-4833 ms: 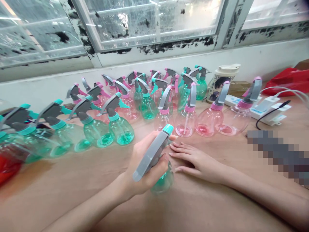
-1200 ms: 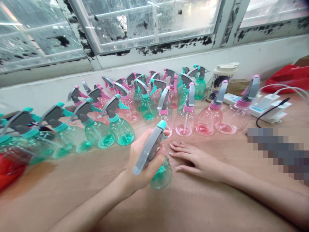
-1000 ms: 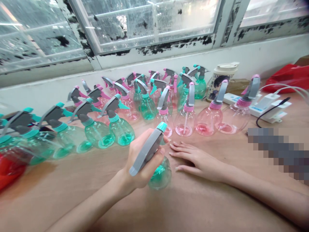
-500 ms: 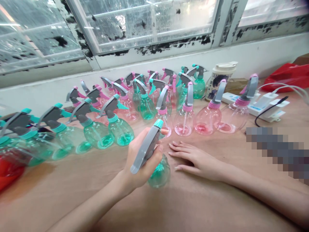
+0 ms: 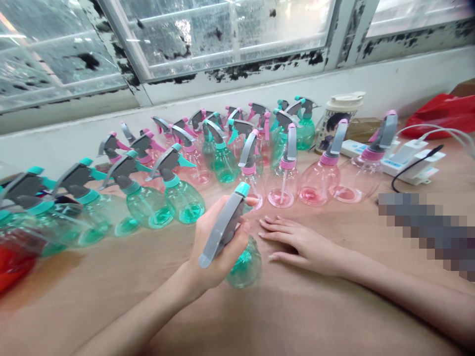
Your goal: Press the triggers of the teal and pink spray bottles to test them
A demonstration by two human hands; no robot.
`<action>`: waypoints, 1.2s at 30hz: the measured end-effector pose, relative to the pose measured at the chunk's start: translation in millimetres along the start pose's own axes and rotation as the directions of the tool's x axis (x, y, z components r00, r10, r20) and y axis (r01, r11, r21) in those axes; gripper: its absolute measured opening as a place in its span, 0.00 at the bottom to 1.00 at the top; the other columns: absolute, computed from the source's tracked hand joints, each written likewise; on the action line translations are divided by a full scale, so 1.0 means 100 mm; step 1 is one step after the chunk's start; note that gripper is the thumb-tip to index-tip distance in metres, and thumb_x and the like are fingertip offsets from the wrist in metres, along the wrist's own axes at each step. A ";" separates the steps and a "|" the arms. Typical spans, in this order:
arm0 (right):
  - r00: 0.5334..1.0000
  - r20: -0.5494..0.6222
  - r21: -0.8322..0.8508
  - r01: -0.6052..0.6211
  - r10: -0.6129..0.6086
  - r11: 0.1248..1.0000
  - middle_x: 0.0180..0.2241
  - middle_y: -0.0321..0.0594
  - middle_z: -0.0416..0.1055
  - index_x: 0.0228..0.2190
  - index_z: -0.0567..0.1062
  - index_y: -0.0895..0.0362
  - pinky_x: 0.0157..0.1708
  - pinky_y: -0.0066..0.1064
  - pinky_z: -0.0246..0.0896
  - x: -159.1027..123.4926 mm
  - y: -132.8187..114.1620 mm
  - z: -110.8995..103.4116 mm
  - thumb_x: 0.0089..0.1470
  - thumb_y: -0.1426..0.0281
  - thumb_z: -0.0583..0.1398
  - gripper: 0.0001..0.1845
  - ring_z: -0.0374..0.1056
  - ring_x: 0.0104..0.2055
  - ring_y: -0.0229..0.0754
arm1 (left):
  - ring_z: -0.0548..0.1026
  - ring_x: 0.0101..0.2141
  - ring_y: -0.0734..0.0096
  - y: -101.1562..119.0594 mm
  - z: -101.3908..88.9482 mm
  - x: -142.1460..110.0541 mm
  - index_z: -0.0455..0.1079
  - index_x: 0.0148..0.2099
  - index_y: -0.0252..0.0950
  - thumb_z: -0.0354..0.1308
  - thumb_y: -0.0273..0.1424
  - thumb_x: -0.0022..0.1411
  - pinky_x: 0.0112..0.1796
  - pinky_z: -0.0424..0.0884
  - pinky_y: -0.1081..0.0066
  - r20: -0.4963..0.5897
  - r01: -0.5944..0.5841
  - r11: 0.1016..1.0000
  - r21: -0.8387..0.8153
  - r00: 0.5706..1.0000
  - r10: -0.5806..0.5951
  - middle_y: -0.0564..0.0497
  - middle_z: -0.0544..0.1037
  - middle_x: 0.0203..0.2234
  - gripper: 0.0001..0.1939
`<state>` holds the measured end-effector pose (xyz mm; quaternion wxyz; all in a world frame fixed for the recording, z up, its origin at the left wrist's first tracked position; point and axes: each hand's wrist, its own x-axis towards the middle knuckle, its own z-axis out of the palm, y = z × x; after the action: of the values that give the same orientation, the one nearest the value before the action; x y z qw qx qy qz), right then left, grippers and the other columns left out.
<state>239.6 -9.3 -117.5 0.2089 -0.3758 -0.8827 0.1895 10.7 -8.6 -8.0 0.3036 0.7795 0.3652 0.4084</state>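
While my left hand (image 5: pixel 227 259) curls round its neck, the bottle (image 5: pixel 245 269) shows its green body below my thumb and its grey head (image 5: pixel 220 230) above the grip, lying across my hand between thumb and knuckles. Its teal nozzle (image 5: pixel 243 189) points away from me and to the right. The grip is closed firmly, with my thumb along the near side; my forefinger pokes out past the nozzle. Whether the base rests on the table (image 5: pixel 293 321) or hangs just over it, I cannot tell. My right hand (image 5: pixel 313 247) lies palm down on the wood to the right of the bottle, fingers loosely spread, their tips near it but apart.

Left of the bottle and a little beyond, a row of green bottles (image 5: pixel 184 205) makes one edge, with a strip of wood between. Straight beyond and out to the right, pink bottles (image 5: pixel 319 183) make the other; the closest is just past the nozzle. Farther beyond the bottle, more sprayers crowd up to the wall (image 5: pixel 419 74), with a cup (image 5: pixel 336 126) to their right. From the bottle toward me, wood stretches between my forearms.
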 end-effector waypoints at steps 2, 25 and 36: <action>1.000 0.006 -0.011 -0.001 0.001 1.000 0.67 0.41 0.53 0.61 0.65 0.52 0.66 0.50 0.47 0.00 0.00 0.00 0.63 0.54 0.55 0.29 0.48 0.69 0.50 | 0.67 0.20 0.74 0.00 0.00 0.00 0.68 0.51 0.40 0.51 0.31 0.63 0.25 0.65 0.70 0.006 0.009 1.000 -0.005 1.000 -0.009 0.55 0.72 0.26 0.15; 0.999 -0.034 0.049 0.003 -0.001 0.999 0.66 0.41 0.56 0.61 0.66 0.50 0.65 0.50 0.48 0.00 0.00 0.00 0.61 0.55 0.58 0.29 0.50 0.68 0.51 | 0.75 0.27 0.68 -0.02 -0.04 -0.01 0.68 0.42 0.39 0.52 0.35 0.64 0.27 0.69 0.69 0.019 0.040 0.999 0.025 0.999 -0.041 0.54 0.74 0.24 0.08; 1.000 -0.025 0.021 0.003 -0.002 1.000 0.66 0.43 0.55 0.60 0.67 0.52 0.65 0.49 0.48 0.01 -0.02 -0.01 0.62 0.54 0.57 0.28 0.50 0.68 0.51 | 0.79 0.44 0.61 0.04 0.02 0.01 0.63 0.54 0.42 0.55 0.29 0.58 0.44 0.75 0.60 -0.057 0.008 1.000 0.003 0.998 -0.007 0.48 0.79 0.46 0.20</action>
<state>238.4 -9.4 -115.4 0.2243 -0.3748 -0.8785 0.1938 13.7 -10.3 -5.7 0.2935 0.7667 0.3772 0.4286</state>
